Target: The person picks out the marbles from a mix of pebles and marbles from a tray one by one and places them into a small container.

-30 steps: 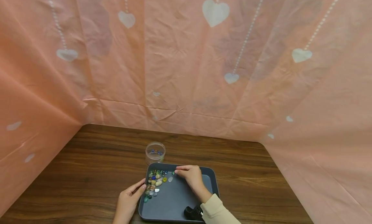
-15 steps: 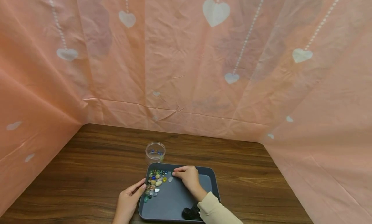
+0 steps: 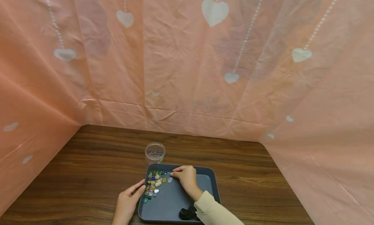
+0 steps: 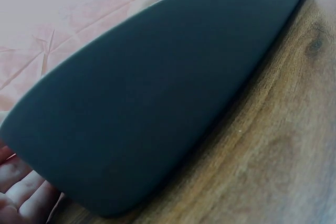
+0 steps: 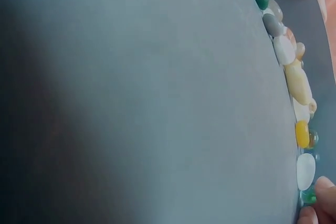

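Note:
A dark grey rectangular tray (image 3: 172,202) lies on the wooden table. Its left rim is gripped by my left hand (image 3: 126,200), thumb at the rim and fingers along the outside; fingertips (image 4: 25,184) show beside the tray's outer wall in the left wrist view. Inside the tray, near the far wall, my right hand (image 3: 188,180) pinches a small green glass pebble (image 5: 310,198) between thumb and finger. Just beside it lie a whitish oval stone (image 5: 305,171) and a yellow stone (image 5: 302,134). Several more coloured pebbles (image 3: 157,183) crowd the tray's left side.
Behind the tray's far left corner stands a clear round jar (image 3: 155,153) with several small blue and amber beads. A black device (image 3: 187,213) sits at the right wrist, over the tray's near right part. A pink heart-print curtain (image 3: 175,72) encloses the table (image 3: 96,173).
My right hand has moved left along the tray's far side, bringing the green pebble closer to the other stones. My left hand keeps its hold on the rim.

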Motion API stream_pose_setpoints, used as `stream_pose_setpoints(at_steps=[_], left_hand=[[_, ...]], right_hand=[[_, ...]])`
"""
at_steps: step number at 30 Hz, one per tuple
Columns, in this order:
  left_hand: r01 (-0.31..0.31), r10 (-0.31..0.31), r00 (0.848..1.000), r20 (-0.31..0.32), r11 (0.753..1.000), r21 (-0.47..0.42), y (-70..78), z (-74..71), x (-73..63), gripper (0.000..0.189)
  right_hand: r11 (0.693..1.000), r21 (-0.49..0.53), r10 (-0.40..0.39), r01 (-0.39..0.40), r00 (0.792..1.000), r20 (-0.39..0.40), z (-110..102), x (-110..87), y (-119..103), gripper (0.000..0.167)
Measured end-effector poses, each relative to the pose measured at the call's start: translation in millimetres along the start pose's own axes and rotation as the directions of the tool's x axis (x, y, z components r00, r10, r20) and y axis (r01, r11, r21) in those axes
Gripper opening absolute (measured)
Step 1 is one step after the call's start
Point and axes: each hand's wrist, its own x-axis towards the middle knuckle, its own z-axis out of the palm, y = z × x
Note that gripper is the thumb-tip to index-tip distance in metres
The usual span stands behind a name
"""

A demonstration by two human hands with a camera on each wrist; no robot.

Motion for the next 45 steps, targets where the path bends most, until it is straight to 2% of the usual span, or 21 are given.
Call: stream_pose_setpoints(at_steps=[5, 9, 12, 15, 17, 19, 24, 25, 27, 32, 34, 35, 37, 38, 40, 41, 43, 45], left_hand=[[-0.002, 0.002, 1.000, 0.000, 1.000, 0.008, -1.1, -0.6, 0.8, 0.043], [-0.021, 0.021, 1.000, 0.007, 1.000, 0.021, -1.5, -1.8, -0.7, 0.042], [-0.028, 0.028, 0.999, 0.016, 0.999, 0.015, -1.2, -2.6, -1.4, 0.041], [-0.029, 0.029, 0.999, 0.018, 1.000, 0.004, -0.1, -2.6, -1.6, 0.041], [-0.034, 0.034, 0.999, 0.018, 0.999, 0.003, -0.4, -2.2, -1.2, 0.042], [-0.032, 0.032, 0.999, 0.014, 0.999, 0.003, -0.6, -1.5, -0.8, 0.042], [-0.021, 0.021, 1.000, 0.011, 1.000, -0.005, -2.3, -1.3, 0.4, 0.043], [-0.024, 0.024, 1.000, 0.013, 1.000, -0.005, -2.5, -1.4, 0.5, 0.043], [-0.018, 0.018, 1.000, 0.012, 1.000, -0.010, -2.5, -1.4, 0.4, 0.044], [-0.004, 0.004, 1.000, 0.002, 1.000, -0.028, -1.6, -0.5, 0.1, 0.042], [-0.005, 0.005, 1.000, 0.000, 1.000, -0.031, -1.4, -0.1, 0.1, 0.041], [-0.007, 0.007, 1.000, 0.000, 1.000, -0.030, -1.3, 0.0, -0.1, 0.041], [-0.008, 0.008, 1.000, 0.002, 1.000, -0.027, -1.1, 0.0, -0.6, 0.041], [-0.008, 0.008, 1.000, 0.003, 1.000, -0.025, -1.0, -0.1, -0.8, 0.041], [-0.005, 0.005, 1.000, 0.006, 1.000, -0.023, -0.8, -0.2, -1.1, 0.041], [-0.003, 0.003, 1.000, 0.007, 1.000, -0.025, -0.7, -0.3, -1.1, 0.041], [0.004, -0.004, 1.000, 0.010, 0.999, -0.038, -0.5, -0.5, -0.8, 0.042], [-0.001, 0.002, 1.000, 0.014, 0.999, -0.050, -0.8, -0.8, -0.1, 0.042]], right_hand=[[1.000, -0.006, -0.013, 0.013, 1.000, 0.001, 0.0, 0.3, 0.9, 0.007], [1.000, 0.026, 0.006, -0.007, 0.999, 0.051, -3.0, 0.0, 0.3, 0.008], [0.989, 0.129, 0.055, -0.071, 0.991, 0.121, -5.1, 0.8, -4.3, 0.012], [0.943, 0.275, 0.133, -0.185, 0.971, 0.199, -6.8, 2.5, -10.4, 0.018], [0.882, 0.382, 0.187, -0.276, 0.949, 0.253, -8.5, 3.8, -14.6, 0.022], [0.798, 0.484, 0.225, -0.359, 0.923, 0.313, -10.7, 6.2, -18.1, 0.029], [0.524, 0.682, 0.250, -0.510, 0.857, 0.450, -15.5, 13.5, -24.1, 0.045], [0.485, 0.701, 0.244, -0.523, 0.851, 0.465, -16.1, 14.9, -24.8, 0.046], [0.419, 0.732, 0.231, -0.537, 0.843, 0.486, -17.3, 18.2, -26.4, 0.045], [0.266, 0.784, 0.230, -0.561, 0.827, 0.514, -19.8, 28.7, -27.3, 0.017], [0.211, 0.799, 0.237, -0.563, 0.823, 0.516, -20.7, 33.0, -27.2, 0.018], [0.194, 0.805, 0.243, -0.561, 0.822, 0.514, -21.1, 35.3, -27.3, 0.020], [0.182, 0.814, 0.248, -0.552, 0.827, 0.505, -21.2, 39.6, -28.4, 0.021], [0.186, 0.816, 0.251, -0.547, 0.829, 0.499, -21.0, 41.5, -29.2, 0.020], [0.219, 0.815, 0.264, -0.537, 0.836, 0.480, -19.9, 45.7, -32.8, 0.017], [0.247, 0.812, 0.266, -0.529, 0.843, 0.468, -19.0, 47.7, -35.0, 0.019], [0.329, 0.795, 0.262, -0.509, 0.858, 0.441, -16.7, 51.6, -40.8, 0.027], [0.435, 0.766, 0.247, -0.474, 0.881, 0.405, -14.1, 55.4, -47.4, 0.036]])
